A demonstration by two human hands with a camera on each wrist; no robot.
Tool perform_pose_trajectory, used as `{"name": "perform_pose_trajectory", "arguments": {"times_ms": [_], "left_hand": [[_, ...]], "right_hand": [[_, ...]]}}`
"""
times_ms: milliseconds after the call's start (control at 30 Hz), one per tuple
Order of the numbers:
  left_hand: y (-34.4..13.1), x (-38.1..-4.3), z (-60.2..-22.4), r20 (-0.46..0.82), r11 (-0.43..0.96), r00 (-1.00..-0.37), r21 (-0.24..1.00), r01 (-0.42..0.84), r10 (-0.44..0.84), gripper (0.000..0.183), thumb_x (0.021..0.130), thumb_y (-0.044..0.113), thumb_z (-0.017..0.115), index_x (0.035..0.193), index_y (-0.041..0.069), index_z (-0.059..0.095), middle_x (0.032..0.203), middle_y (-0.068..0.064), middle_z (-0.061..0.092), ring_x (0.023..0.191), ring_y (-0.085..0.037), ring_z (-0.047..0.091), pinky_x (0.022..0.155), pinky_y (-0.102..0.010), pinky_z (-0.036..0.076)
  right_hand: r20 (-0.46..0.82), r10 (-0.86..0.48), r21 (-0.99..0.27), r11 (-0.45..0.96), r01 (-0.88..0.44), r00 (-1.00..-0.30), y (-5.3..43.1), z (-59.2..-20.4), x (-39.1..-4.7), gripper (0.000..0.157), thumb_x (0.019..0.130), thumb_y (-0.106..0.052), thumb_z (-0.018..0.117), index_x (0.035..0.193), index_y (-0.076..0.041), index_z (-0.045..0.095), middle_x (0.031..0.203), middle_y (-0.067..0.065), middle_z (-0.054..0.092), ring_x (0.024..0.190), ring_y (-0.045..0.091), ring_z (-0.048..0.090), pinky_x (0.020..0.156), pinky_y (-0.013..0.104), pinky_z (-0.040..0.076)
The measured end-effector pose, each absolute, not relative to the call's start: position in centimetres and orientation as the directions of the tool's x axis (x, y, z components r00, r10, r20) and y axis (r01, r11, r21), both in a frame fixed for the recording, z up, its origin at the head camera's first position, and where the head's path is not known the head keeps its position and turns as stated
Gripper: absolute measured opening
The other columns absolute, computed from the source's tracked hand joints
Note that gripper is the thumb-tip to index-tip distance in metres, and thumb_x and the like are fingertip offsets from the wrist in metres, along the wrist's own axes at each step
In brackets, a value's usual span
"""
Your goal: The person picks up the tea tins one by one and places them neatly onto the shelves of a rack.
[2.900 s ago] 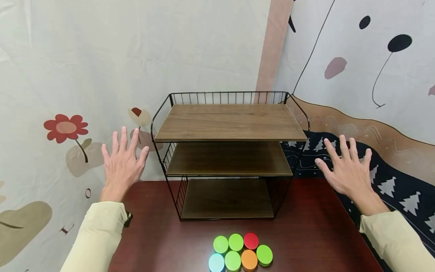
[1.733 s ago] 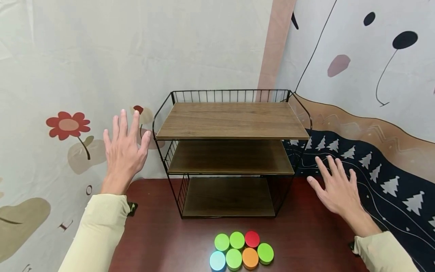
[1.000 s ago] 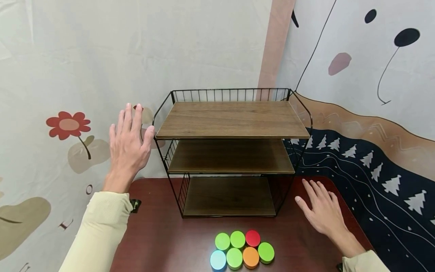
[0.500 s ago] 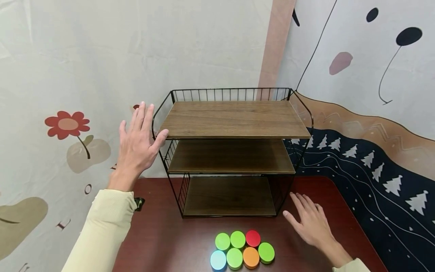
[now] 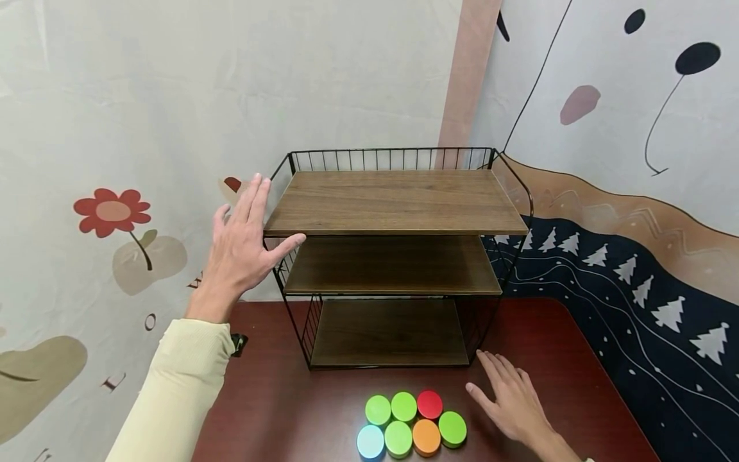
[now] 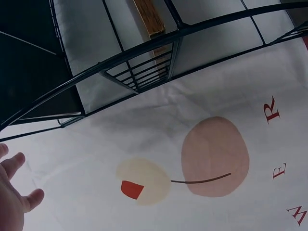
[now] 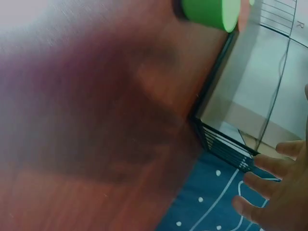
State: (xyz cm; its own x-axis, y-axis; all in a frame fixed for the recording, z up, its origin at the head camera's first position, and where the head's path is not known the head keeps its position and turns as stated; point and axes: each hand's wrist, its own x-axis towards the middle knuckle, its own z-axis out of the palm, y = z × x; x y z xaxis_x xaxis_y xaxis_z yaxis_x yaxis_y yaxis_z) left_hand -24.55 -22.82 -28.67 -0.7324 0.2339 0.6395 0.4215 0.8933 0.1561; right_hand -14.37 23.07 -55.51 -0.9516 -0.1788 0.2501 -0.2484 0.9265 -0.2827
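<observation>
A three-tier shelf rack [image 5: 392, 202] with wooden boards and a black wire frame stands on the dark red table [image 5: 254, 398]. My left hand [image 5: 239, 256] is at its left side, fingers straight, thumb overlapping the front edge of the top board in the head view. Low by the rack's front right corner is my right hand [image 5: 510, 401], with fingers extended and nothing held. In front of the rack sit several round discs: green [image 5: 452, 428], orange [image 5: 426, 437], red [image 5: 430, 404] and light blue [image 5: 370, 441]. The right wrist view shows a green disc [image 7: 207, 12] near the rack's corner.
Behind the table hangs a pale printed cloth [image 5: 358, 77] with a red flower and letters. To the right, dark blue fabric [image 5: 606, 308] with white trees runs along the table's edge. Wire side guards [image 6: 144, 77] rise along the rack's sides.
My right hand has come down and left from the fabric side to beside the rack's lower corner. My left hand has moved right, up to the rack's left side. The discs stay put.
</observation>
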Motion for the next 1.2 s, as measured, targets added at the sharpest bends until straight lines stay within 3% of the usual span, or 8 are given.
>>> {"name": "perform_pose_trajectory", "arguments": {"times_ms": [267, 500, 733, 1067, 1200], "left_hand": [[-22.6, -24.9, -28.8, 0.671, 0.875, -0.7, 0.158, 0.458, 0.246, 0.106, 0.084, 0.057, 0.071, 0.161, 0.012, 0.014, 0.166, -0.003, 0.011, 0.15, -0.022, 0.022, 0.11, -0.059, 0.021], [-22.5, -25.2, -28.8, 0.66, 0.857, -0.718, 0.22, 0.465, 0.22, 0.106, 0.084, 0.056, 0.071, 0.161, 0.014, 0.012, 0.166, -0.004, 0.013, 0.148, -0.026, 0.025, 0.106, -0.058, 0.027], [-22.4, -25.3, -29.2, 0.646, 0.828, -0.745, 0.322, 0.46, 0.163, 0.104, 0.084, 0.054, 0.073, 0.16, 0.016, 0.014, 0.165, -0.001, 0.018, 0.135, -0.041, 0.043, 0.106, -0.059, 0.028], [-22.4, -25.5, -29.5, 0.661, 0.799, -0.735, 0.356, 0.484, 0.15, 0.099, 0.082, 0.051, 0.076, 0.158, 0.015, 0.023, 0.164, 0.002, 0.02, 0.137, -0.039, 0.041, 0.106, -0.059, 0.028], [-22.4, -25.5, -29.6, 0.652, 0.775, -0.746, 0.399, 0.491, 0.136, 0.1, 0.081, 0.049, 0.078, 0.158, 0.017, 0.022, 0.164, 0.003, 0.02, 0.139, -0.038, 0.038, 0.108, -0.062, 0.028]], "right_hand": [[0.186, -0.228, -0.339, 0.898, -0.28, -0.956, 22.3, -57.5, -13.3, 0.067, 0.092, -0.051, 0.066, 0.145, -0.011, 0.052, 0.142, 0.011, 0.055, 0.131, 0.035, 0.049, 0.098, 0.062, 0.039], [0.107, -0.301, -0.399, 0.86, -0.318, -0.948, 22.0, -58.5, -12.8, 0.07, 0.092, -0.057, 0.063, 0.144, -0.011, 0.053, 0.141, 0.01, 0.055, 0.131, 0.035, 0.049, 0.1, 0.06, 0.039], [-0.002, -0.384, -0.458, 0.821, -0.34, -0.923, 21.7, -58.9, -12.4, 0.079, 0.088, -0.07, 0.056, 0.141, -0.011, 0.055, 0.135, 0.005, 0.059, 0.127, 0.033, 0.051, 0.097, 0.06, 0.042], [-0.035, -0.456, -0.497, 0.78, -0.381, -0.889, 21.7, -60.0, -11.8, 0.077, 0.084, -0.069, 0.063, 0.136, -0.012, 0.059, 0.129, 0.007, 0.063, 0.124, 0.037, 0.053, 0.09, 0.068, 0.042], [-0.053, -0.469, -0.485, 0.784, -0.388, -0.881, 21.7, -60.5, -11.5, 0.079, 0.083, -0.069, 0.063, 0.135, -0.011, 0.06, 0.128, 0.007, 0.064, 0.122, 0.037, 0.054, 0.089, 0.065, 0.045]]}}
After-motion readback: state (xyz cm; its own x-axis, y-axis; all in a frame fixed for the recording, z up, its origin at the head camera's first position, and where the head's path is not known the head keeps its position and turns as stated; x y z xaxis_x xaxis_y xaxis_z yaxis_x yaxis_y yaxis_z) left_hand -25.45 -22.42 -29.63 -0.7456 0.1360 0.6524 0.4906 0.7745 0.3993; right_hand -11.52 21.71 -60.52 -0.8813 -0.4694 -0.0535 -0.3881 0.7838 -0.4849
